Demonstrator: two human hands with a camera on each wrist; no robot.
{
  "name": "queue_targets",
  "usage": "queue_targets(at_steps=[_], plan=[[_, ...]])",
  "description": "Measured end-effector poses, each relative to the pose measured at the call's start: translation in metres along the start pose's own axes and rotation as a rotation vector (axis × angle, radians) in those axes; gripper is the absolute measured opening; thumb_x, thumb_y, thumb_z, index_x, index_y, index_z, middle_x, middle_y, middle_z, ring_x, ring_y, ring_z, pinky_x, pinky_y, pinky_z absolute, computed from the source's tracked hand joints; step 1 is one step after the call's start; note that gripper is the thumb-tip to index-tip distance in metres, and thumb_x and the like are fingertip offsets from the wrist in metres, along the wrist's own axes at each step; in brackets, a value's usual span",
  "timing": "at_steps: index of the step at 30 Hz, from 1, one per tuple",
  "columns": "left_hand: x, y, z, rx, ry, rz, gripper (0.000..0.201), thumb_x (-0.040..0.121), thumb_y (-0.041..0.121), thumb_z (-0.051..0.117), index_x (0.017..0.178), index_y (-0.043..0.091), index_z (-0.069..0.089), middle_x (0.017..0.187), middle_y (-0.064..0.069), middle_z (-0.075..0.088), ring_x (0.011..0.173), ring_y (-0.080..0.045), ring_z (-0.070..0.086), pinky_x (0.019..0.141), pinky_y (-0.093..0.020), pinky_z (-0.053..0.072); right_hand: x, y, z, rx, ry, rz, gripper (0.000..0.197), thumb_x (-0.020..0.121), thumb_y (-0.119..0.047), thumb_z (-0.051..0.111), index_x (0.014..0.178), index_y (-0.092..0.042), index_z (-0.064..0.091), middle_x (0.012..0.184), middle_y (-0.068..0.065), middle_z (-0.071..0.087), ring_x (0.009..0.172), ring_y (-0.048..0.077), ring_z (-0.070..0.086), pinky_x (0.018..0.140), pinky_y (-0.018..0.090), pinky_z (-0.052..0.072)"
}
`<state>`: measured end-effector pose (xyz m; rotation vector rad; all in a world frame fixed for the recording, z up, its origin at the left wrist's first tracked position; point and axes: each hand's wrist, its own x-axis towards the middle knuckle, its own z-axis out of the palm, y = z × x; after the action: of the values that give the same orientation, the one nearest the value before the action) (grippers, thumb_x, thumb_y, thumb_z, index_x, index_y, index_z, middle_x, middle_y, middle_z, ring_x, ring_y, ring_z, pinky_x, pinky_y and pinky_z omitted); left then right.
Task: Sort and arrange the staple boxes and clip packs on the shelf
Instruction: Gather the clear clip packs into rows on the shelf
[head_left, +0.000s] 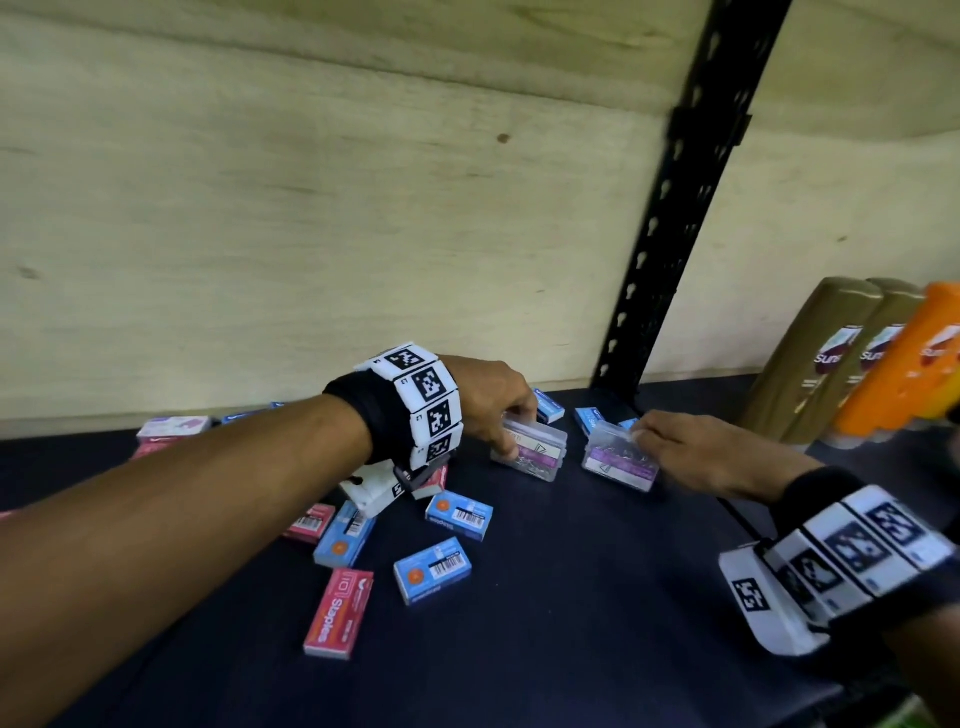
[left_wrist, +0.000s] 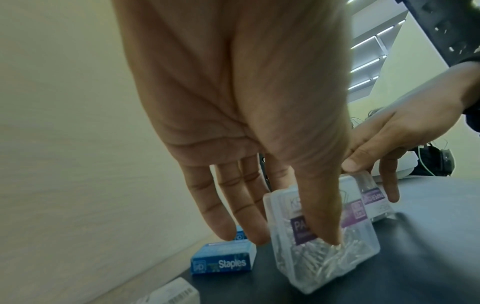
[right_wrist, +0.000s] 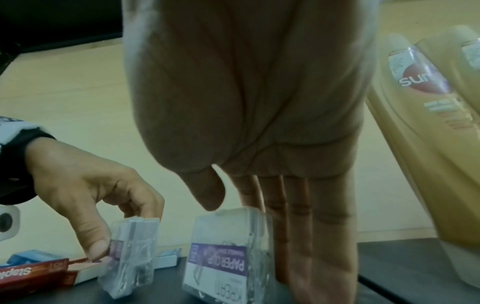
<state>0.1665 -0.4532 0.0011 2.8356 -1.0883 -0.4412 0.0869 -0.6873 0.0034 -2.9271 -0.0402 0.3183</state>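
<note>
Two clear plastic paper-clip packs with purple labels stand tilted on the dark shelf (head_left: 571, 597). My left hand (head_left: 517, 434) pinches the left clip pack (head_left: 530, 449), thumb on its front and fingers behind it (left_wrist: 322, 236). My right hand (head_left: 649, 441) holds the right clip pack (head_left: 621, 457), thumb on its top edge and fingers down its back (right_wrist: 226, 257). Loose staple boxes lie left of the packs: blue ones (head_left: 432, 570) (head_left: 459, 515) and red ones (head_left: 338, 613). More blue boxes (head_left: 549, 406) lie behind the packs.
Gold shampoo bottles (head_left: 815, 364) and an orange bottle (head_left: 893, 364) stand at the right. A black perforated upright (head_left: 670, 208) rises behind the packs. A plywood wall backs the shelf. Pale boxes (head_left: 174, 427) lie at the back left.
</note>
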Motion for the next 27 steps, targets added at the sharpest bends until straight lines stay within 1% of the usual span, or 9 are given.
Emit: queue_targets(at_steps=[2,5,7,12,17,19,22,25,27], plan=[[-0.005,-0.002,-0.001,-0.024,0.01,0.011,0.031,0.084,0.036,0.072,0.111,0.023,0.065,0.11,0.005,0.063,0.098,-0.014,0.058,0.085,-0.032,0.049,0.0,0.0,0.001,-0.051,-0.02,-0.003,0.031,0.099,-0.049,0.045,0.123,-0.03,0.05,0.115,-0.001,0.06,0.101,0.017,0.057,0.093,0.035,0.045],[-0.016,-0.005,-0.005,-0.054,0.039,0.013,0.031,0.086,0.037,0.071,0.113,0.023,0.064,0.111,0.005,0.062,0.099,-0.015,0.057,0.082,-0.03,0.045,0.001,-0.004,0.001,-0.147,-0.055,0.003,0.044,0.093,-0.038,0.062,0.132,-0.029,0.045,0.109,-0.003,0.054,0.098,0.017,0.055,0.085,0.03,0.044],[-0.028,-0.006,-0.01,-0.053,0.058,0.009,0.034,0.086,0.037,0.071,0.116,0.021,0.064,0.112,0.004,0.061,0.099,-0.015,0.057,0.081,-0.029,0.044,0.002,-0.009,-0.001,-0.153,-0.041,-0.01,0.04,0.092,-0.032,0.064,0.128,-0.029,0.047,0.11,-0.003,0.056,0.096,0.016,0.056,0.082,0.029,0.043],[-0.077,-0.018,-0.026,-0.03,0.089,-0.053,0.039,0.087,0.039,0.07,0.12,0.019,0.063,0.11,0.005,0.06,0.094,-0.013,0.056,0.074,-0.025,0.04,0.002,-0.045,-0.014,-0.099,0.057,-0.152,0.026,0.085,-0.036,0.067,0.106,-0.033,0.053,0.102,-0.005,0.061,0.089,0.013,0.059,0.078,0.03,0.048],[-0.151,-0.039,-0.034,-0.009,0.086,-0.183,0.038,0.088,0.04,0.069,0.12,0.021,0.062,0.113,0.006,0.06,0.099,-0.015,0.057,0.078,-0.027,0.042,-0.005,-0.119,-0.021,-0.09,0.12,-0.359,0.025,0.077,-0.044,0.072,0.089,-0.032,0.053,0.096,-0.005,0.063,0.087,0.016,0.06,0.079,0.032,0.051],[-0.188,-0.049,-0.033,-0.008,0.095,-0.244,0.038,0.087,0.041,0.069,0.119,0.023,0.062,0.113,0.007,0.061,0.099,-0.015,0.058,0.082,-0.029,0.045,-0.008,-0.149,-0.02,-0.073,0.127,-0.437,0.027,0.076,-0.043,0.074,0.091,-0.033,0.053,0.094,-0.008,0.063,0.083,0.013,0.06,0.075,0.028,0.048],[-0.247,-0.062,-0.026,-0.029,0.092,-0.336,0.035,0.085,0.042,0.071,0.115,0.026,0.063,0.109,0.01,0.062,0.097,-0.013,0.059,0.084,-0.032,0.049,-0.021,-0.196,-0.015,-0.044,0.085,-0.582,0.028,0.08,-0.038,0.074,0.099,-0.032,0.054,0.084,-0.014,0.058,0.07,-0.001,0.054,0.061,0.017,0.039],[-0.304,-0.072,-0.012,-0.05,0.083,-0.448,0.035,0.084,0.044,0.071,0.115,0.029,0.063,0.108,0.013,0.062,0.095,-0.01,0.059,0.085,-0.034,0.05,-0.039,-0.246,-0.003,-0.026,0.011,-0.707,0.024,0.081,-0.038,0.072,0.099,-0.031,0.057,0.089,-0.009,0.065,0.07,0.004,0.057,0.063,0.019,0.043],[-0.337,-0.077,-0.001,-0.052,0.076,-0.511,0.035,0.083,0.042,0.072,0.114,0.028,0.064,0.106,0.012,0.063,0.094,-0.011,0.061,0.084,-0.033,0.05,-0.051,-0.278,0.009,-0.039,-0.074,-0.767,0.026,0.075,-0.042,0.07,0.096,-0.032,0.06,0.09,-0.007,0.069,0.071,0.008,0.064,0.068,0.025,0.05]])
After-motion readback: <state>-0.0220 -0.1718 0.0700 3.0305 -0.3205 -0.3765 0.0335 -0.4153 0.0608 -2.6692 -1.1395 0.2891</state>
